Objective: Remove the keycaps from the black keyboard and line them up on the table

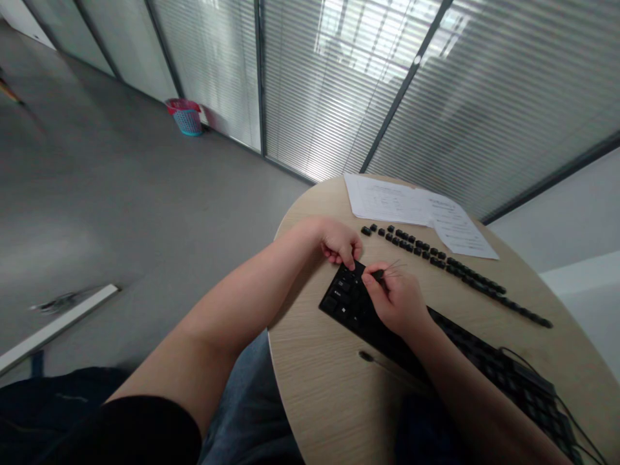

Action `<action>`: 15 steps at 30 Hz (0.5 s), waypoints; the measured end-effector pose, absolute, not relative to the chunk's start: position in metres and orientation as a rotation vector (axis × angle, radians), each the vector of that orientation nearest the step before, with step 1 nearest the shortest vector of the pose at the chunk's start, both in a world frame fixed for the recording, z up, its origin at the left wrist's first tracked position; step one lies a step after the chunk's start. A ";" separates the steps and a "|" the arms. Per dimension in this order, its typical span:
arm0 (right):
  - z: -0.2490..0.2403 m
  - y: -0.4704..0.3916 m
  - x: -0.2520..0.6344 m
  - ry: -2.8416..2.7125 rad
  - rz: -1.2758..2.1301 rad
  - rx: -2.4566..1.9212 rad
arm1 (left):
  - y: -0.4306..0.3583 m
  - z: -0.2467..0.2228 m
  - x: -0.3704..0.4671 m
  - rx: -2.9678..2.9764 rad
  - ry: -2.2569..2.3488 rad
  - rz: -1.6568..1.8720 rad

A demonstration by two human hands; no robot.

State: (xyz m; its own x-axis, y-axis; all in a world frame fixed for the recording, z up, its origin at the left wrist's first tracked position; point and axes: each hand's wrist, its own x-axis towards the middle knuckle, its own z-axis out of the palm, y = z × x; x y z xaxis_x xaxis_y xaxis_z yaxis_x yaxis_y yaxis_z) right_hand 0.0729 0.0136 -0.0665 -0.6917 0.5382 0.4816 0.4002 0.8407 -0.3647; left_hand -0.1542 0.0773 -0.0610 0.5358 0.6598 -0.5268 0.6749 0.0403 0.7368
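Observation:
A black keyboard (pixel 341 298) lies slantwise on the round wooden table, several of its switches bare of caps near the far left end. My left hand (pixel 341 242) is at that end, fingers curled and closed, with a fingertip on the keyboard's far corner. Just to the right, my right hand (pixel 398 298) pinches a small black keycap puller (pixel 378 275) with thin wire ends fanning out. The puller is over the keyboard, its wires pointing up and away. My right hand and forearm hide the keyboard's middle.
Loose black keycaps (pixel 417 247) stand in two rows beyond the keyboard. Printed sheets (pixel 392 200) lie at the table's far edge. A dark-tipped brush (pixel 367 356) lies on the near side. A cable (pixel 574 413) runs off at the right. A basket (pixel 188 119) stands on the floor.

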 end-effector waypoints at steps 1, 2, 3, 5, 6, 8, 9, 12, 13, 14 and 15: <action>-0.067 0.014 0.073 -2.410 0.336 -0.717 | 0.077 -0.061 -0.154 1.647 1.148 -0.018; -0.068 0.015 0.072 -2.393 0.374 -0.760 | 0.077 -0.061 -0.154 1.644 1.149 -0.019; -0.069 0.016 0.072 -2.377 0.423 -0.803 | 0.077 -0.061 -0.154 1.642 1.150 -0.021; -0.071 0.018 0.072 -2.345 0.526 -0.871 | 0.078 -0.061 -0.154 1.638 1.149 -0.025; -0.071 0.019 0.071 -2.329 0.570 -0.893 | 0.078 -0.062 -0.154 1.638 1.149 -0.026; -0.072 0.020 0.071 -2.309 0.618 -0.913 | 0.079 -0.062 -0.154 1.639 1.149 -0.027; -0.072 0.020 0.072 -2.312 0.608 -0.910 | 0.079 -0.062 -0.154 1.641 1.150 -0.027; -0.069 0.017 0.072 -2.395 0.472 -0.811 | 0.079 -0.062 -0.154 1.645 1.156 -0.019; -0.068 0.016 0.072 -2.428 0.417 -0.765 | 0.078 -0.062 -0.154 1.645 1.157 -0.016; -0.068 0.015 0.073 -2.450 0.374 -0.726 | 0.078 -0.062 -0.154 1.646 1.158 -0.014; -0.067 0.015 0.073 -2.457 0.350 -0.706 | 0.078 -0.061 -0.154 1.646 1.160 -0.012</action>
State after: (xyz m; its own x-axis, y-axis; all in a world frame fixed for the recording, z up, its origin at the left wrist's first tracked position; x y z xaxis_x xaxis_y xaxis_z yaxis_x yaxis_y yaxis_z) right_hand 0.0730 0.0148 -0.0669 -0.7082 0.5532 0.4387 0.4086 0.8279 -0.3843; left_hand -0.1541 0.0780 -0.0615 0.5261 0.6670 -0.5276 0.6779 0.0456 0.7337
